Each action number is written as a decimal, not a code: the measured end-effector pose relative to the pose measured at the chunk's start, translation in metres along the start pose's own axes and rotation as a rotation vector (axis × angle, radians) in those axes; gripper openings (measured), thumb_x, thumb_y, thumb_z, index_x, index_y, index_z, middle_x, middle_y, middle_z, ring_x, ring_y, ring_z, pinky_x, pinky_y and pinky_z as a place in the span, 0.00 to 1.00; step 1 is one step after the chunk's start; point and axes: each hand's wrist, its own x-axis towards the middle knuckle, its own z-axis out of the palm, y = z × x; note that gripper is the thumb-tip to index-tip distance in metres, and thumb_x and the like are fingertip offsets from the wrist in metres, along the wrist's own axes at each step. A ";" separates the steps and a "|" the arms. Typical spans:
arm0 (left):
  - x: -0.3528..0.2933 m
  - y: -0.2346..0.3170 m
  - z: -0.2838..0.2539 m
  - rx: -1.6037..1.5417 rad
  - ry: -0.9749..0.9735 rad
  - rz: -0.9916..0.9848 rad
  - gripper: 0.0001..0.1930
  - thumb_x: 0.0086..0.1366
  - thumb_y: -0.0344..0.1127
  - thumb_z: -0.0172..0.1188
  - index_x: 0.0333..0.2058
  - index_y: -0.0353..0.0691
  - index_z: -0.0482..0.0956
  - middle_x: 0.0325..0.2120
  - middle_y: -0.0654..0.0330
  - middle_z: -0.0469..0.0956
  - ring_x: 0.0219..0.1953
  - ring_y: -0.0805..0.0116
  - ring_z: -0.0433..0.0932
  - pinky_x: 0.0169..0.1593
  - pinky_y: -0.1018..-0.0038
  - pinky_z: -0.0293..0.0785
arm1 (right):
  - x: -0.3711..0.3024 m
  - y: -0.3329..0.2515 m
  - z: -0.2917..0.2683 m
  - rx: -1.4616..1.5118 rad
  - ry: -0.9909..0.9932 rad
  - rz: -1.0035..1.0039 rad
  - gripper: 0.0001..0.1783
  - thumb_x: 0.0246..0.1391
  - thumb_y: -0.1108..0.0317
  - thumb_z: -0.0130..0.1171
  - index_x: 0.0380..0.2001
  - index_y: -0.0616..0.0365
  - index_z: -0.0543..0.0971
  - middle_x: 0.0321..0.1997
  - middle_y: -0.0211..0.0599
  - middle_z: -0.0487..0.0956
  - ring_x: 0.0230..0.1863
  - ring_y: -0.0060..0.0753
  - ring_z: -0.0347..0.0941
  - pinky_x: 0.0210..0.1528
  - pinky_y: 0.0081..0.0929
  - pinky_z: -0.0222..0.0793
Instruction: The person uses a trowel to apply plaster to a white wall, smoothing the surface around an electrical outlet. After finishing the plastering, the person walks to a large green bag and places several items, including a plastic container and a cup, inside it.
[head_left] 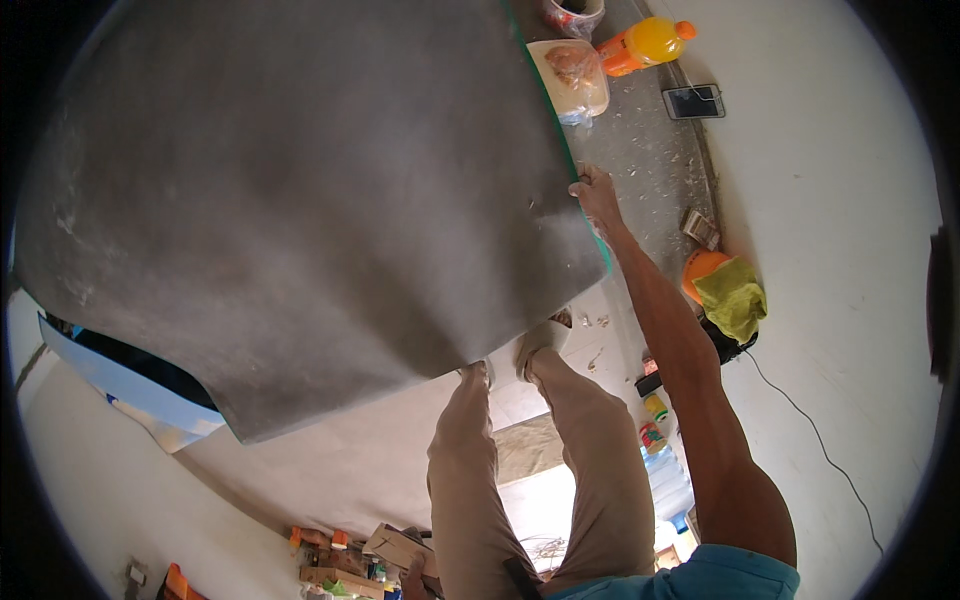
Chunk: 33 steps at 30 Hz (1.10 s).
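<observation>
A large dark grey sheet (330, 200) with a thin green edge spreads in front of me and covers much of the view. My right arm reaches forward along its right side. There my right hand (597, 195) is closed on the sheet's green edge, thumb on the upper face. Low in the view, beside my left thigh, shows what looks like part of my left hand (414, 577). Its fingers are too small and hidden to read. My feet stand at the near edge of the sheet.
On the right ledge are an orange drink bottle (650, 46), a bagged food container (575, 75), a phone (694, 101) and a green cloth (735, 298). A cable (815, 425) runs along the white wall. Left is a light blue panel (130, 380); cardboard boxes (400, 548) lie behind.
</observation>
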 end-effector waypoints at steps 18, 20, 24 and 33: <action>0.005 0.001 -0.022 -0.161 -0.092 -0.017 0.27 0.71 0.54 0.53 0.20 0.39 0.80 0.04 0.62 0.66 0.03 0.70 0.60 0.09 0.72 0.60 | 0.018 -0.062 -0.034 -0.149 0.133 0.232 0.09 0.48 0.75 0.55 0.32 0.65 0.82 0.26 0.28 0.71 0.30 0.24 0.67 0.35 0.30 0.64; 0.024 -0.025 -0.051 -0.232 -0.151 -0.004 0.27 0.71 0.55 0.53 0.21 0.37 0.79 0.04 0.60 0.66 0.04 0.67 0.61 0.11 0.71 0.62 | 0.022 -0.059 -0.036 -0.028 0.071 0.225 0.08 0.47 0.74 0.56 0.31 0.64 0.81 0.27 0.27 0.72 0.31 0.25 0.67 0.37 0.31 0.64; -0.027 0.053 0.004 -0.105 -0.145 0.111 0.26 0.69 0.54 0.55 0.24 0.35 0.79 0.08 0.58 0.70 0.06 0.64 0.65 0.12 0.70 0.64 | 0.009 -0.103 -0.042 0.191 -0.022 0.145 0.09 0.45 0.73 0.59 0.31 0.63 0.81 0.30 0.26 0.74 0.34 0.24 0.67 0.41 0.28 0.62; -0.049 0.169 0.036 -0.248 -0.225 0.608 0.23 0.67 0.44 0.61 0.53 0.33 0.69 0.36 0.54 0.79 0.38 0.62 0.81 0.40 0.64 0.81 | -0.001 -0.177 -0.048 0.107 -0.177 0.059 0.24 0.44 0.73 0.58 0.48 0.68 0.77 0.41 0.37 0.79 0.45 0.35 0.72 0.51 0.32 0.65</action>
